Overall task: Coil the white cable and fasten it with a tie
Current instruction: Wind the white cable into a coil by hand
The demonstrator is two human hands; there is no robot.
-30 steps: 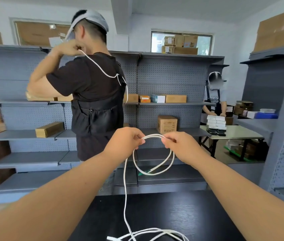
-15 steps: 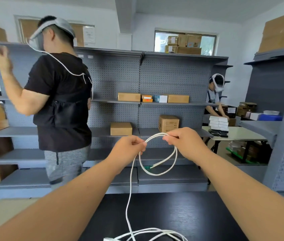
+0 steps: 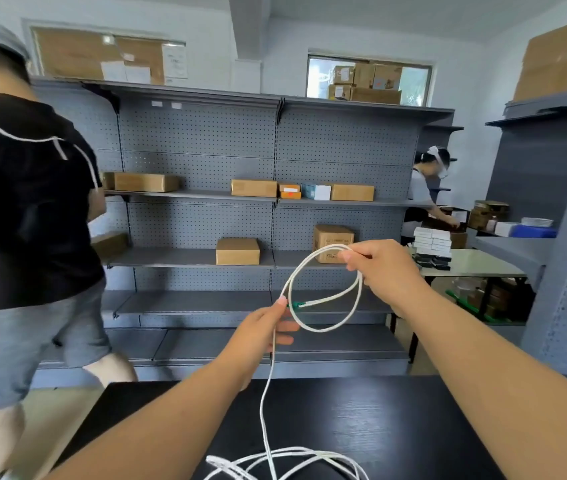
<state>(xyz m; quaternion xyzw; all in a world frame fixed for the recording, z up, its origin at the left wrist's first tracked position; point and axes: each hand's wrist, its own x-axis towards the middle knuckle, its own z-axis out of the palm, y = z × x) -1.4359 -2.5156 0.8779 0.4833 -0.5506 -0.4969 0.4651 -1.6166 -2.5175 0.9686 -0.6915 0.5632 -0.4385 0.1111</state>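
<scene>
Surface: black table (image 3: 396,420) held slack white cable (image 3: 322,330).
Left hand (image 3: 258,337): pinched cable strand beside loop.
Right hand (image 3: 382,268): gripped loop's top.

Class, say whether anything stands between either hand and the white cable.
Nothing visible does. The right hand pinches the top of the loop in the white cable; the left hand holds the strand below; slack lies on the black table.
</scene>
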